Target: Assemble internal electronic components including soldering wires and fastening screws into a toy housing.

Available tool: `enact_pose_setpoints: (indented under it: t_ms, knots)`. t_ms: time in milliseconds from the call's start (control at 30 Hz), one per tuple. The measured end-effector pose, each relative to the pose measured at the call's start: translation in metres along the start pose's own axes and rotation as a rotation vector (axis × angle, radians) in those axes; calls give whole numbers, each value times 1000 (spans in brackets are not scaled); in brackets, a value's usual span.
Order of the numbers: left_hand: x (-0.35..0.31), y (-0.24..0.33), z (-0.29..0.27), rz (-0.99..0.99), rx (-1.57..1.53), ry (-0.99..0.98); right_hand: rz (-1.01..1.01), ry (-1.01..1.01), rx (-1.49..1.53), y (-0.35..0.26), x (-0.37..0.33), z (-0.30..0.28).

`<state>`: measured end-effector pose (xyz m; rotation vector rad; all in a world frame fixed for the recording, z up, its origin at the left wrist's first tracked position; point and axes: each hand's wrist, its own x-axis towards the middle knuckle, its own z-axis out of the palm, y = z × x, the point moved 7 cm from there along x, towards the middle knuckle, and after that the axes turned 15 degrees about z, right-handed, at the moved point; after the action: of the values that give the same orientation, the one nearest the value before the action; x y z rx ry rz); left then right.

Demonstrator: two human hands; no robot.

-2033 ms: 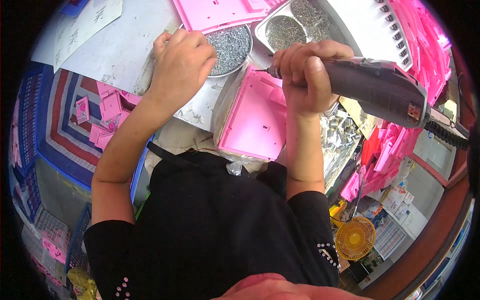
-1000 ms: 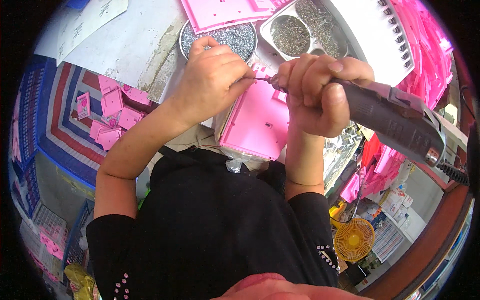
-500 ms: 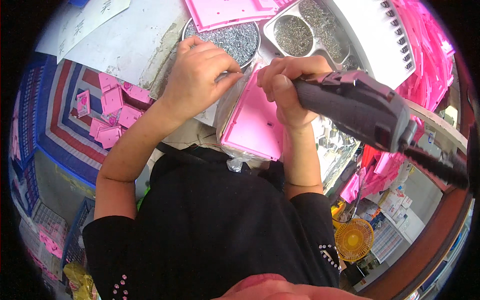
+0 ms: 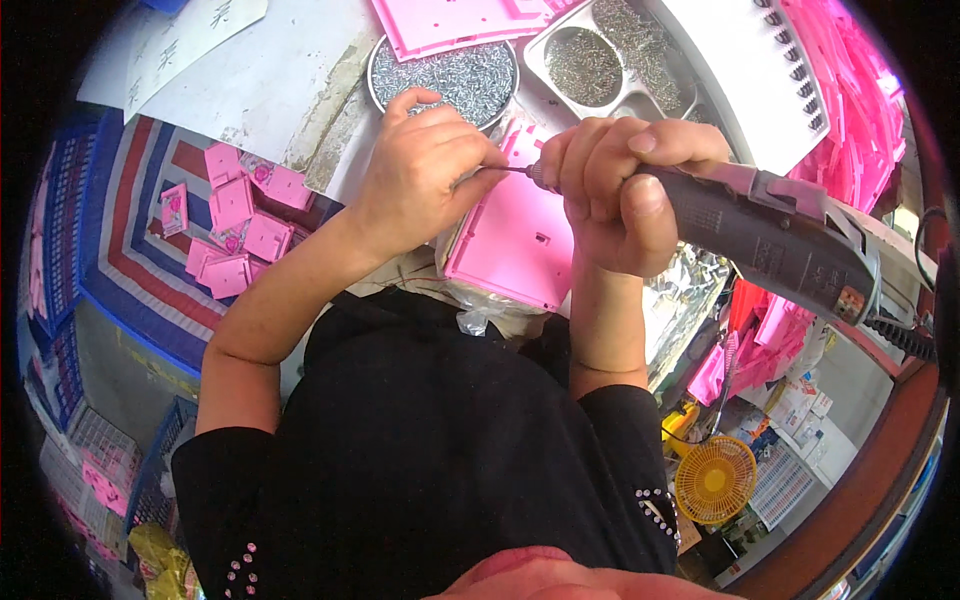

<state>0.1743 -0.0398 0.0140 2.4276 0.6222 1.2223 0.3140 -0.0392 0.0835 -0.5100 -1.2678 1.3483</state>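
My right hand (image 4: 625, 185) is wrapped round a dark electric screwdriver (image 4: 770, 245), held almost level with its thin bit pointing left. Thumb and forefinger of my left hand (image 4: 425, 165) are pinched together at the tip of that bit. Anything between those fingertips is too small or hidden to make out. Beneath both hands lies a flat pink plastic panel (image 4: 510, 245) with a small slot, resting on something wrapped in clear plastic. A round metal dish of silvery screws (image 4: 455, 80) stands just beyond my left hand.
Further off is a tray (image 4: 540, 65) with compartments of small screws. Another pink panel (image 4: 450, 25) lies over the dish's far edge. Pink parts (image 4: 850, 110) pile up at the right beside a white panel (image 4: 740, 80). Small pink pieces (image 4: 235, 205) lie on a striped cloth at the left.
The screwdriver has swung to a more level pose and its bit now meets my left fingertips. My left hand has shifted slightly right and toward me, away from the screw dish.
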Motion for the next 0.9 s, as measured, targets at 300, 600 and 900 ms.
enact_pose_setpoints:
  t_ms: [300, 600, 900]
  knots:
    - [8, -50, -27, -5, 330, -119, 145, 57, 71, -1, -27, 7]
    - [0, -58, -5, -19, 485, -235, 329, 95, -139, 16, -43, 34]
    - [12, -54, -4, 57, 578, -169, 301, -56, -409, 25, -46, 41]
